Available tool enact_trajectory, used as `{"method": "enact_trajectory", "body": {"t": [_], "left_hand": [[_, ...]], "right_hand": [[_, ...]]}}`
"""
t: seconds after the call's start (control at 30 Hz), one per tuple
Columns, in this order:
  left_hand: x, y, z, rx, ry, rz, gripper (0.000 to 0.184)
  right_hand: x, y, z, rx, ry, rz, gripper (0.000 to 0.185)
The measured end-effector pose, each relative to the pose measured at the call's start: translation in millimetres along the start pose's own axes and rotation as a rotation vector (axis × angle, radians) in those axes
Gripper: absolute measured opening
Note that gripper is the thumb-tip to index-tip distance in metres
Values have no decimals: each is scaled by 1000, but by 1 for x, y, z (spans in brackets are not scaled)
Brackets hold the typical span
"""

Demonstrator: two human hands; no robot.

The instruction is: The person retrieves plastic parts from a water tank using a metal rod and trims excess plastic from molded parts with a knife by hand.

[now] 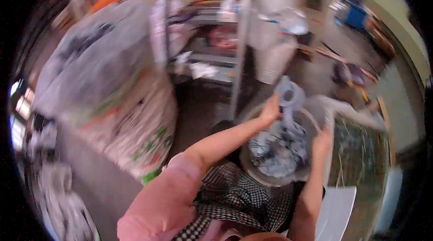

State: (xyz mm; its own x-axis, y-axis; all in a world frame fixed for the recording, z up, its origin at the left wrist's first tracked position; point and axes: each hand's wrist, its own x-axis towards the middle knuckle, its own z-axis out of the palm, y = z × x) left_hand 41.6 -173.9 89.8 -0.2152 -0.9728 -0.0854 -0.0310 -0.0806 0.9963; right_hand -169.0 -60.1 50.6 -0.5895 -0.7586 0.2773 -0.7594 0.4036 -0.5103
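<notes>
My left hand (270,109) is closed on the near edge of a pale grey plastic-looking part (297,93) with a round hole, held above the far side of a round tub. The tub (247,162) stands in front of my checked apron and holds several grey and whitish pieces (275,153), too blurred to name. At the tub's right side is my right hand (321,141), beside a whitish sheet or bag edge (328,114). Its fingers are smeared by motion, so whether it grips anything does not show.
A large stuffed sack (131,119) with a grey cover (103,56) stands left. Ahead is a metal shelf rack (212,56) with assorted items. On the right lies a framed, dark greenish panel (358,150), with a white board (336,209) nearer me.
</notes>
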Motion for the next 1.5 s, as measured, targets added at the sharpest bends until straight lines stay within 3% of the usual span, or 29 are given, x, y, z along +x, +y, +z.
{"method": "enact_trajectory", "body": {"t": [0.03, 0.07, 0.1, 0.17, 0.2, 0.27, 0.3, 0.37, 0.43, 0.47, 0.5, 0.53, 0.67, 0.7, 0.77, 0.9, 1.0, 1.17, 1.27, 1.37, 1.43, 1.5], "left_hand": [[-7, 17, -12, -179, 46, 6, 46], [1, 17, -31, -132, 87, 156, 46], [2, 26, -52, -90, 141, 285, 46], [-10, 64, -89, -7, 282, 527, 48], [-34, 97, -97, -258, 202, 337, 47], [-25, 86, -109, -249, 221, 353, 42], [-45, 97, -94, -419, 206, 310, 40], [-43, 61, -66, 131, 409, 617, 38], [-60, 30, -17, -122, 220, 306, 53], [-80, 32, 4, -120, 202, 254, 54], [-95, 34, 22, -115, 178, 195, 55], [-78, -1, 38, -112, 203, 240, 57], [-94, 12, 57, -362, 47, 69, 41], [-105, 25, 58, -45, 79, 165, 47], [-100, 25, 65, -406, -5, 92, 39], [-107, 34, 74, -621, -30, 70, 39], [-110, 36, 76, -578, -73, 83, 39], [-106, 36, 75, -575, -43, 78, 38], [-106, 36, 74, -607, -86, 99, 39], [-100, 38, 70, -566, -112, 42, 42], [-100, 43, 71, -333, -80, 31, 42], [-93, 50, 80, -310, -80, 68, 43]], "right_hand": [[9, 28, 26, 171, 22, -22, 28], [19, 54, 52, 341, 39, -48, 30], [10, 19, 15, 184, 23, 68, 31], [13, 8, 12, 217, 52, 79, 33], [14, 2, 11, 247, 107, 112, 35], [17, -6, 18, 391, 177, 63, 36], [21, -6, 24, 535, 260, 11, 37], [12, -24, 32, 775, 363, -15, 33], [2, -36, 28, 1107, 167, 89, 28], [-1, -45, 29, 1131, 283, 33, 28], [-6, -48, 15, 1122, 186, 126, 31], [-3, -49, 12, 1209, 217, 292, 34], [3, -19, 10, 1327, 271, 340, 30], [3, -13, 14, 1318, 259, 273, 31], [0, -17, 11, 1377, 331, 341, 34], [0, -25, -5, 1570, 369, 308, 35], [3, -22, -6, 1634, 360, 303, 36], [1, -26, -8, 1638, 367, 389, 36], [3, -23, -5, 1659, 375, 323, 35], [6, -12, -6, 1461, 343, 276, 35], [14, -16, -26, 599, 610, 336, 38], [11, -16, -75, 645, 565, 384, 38]]}}
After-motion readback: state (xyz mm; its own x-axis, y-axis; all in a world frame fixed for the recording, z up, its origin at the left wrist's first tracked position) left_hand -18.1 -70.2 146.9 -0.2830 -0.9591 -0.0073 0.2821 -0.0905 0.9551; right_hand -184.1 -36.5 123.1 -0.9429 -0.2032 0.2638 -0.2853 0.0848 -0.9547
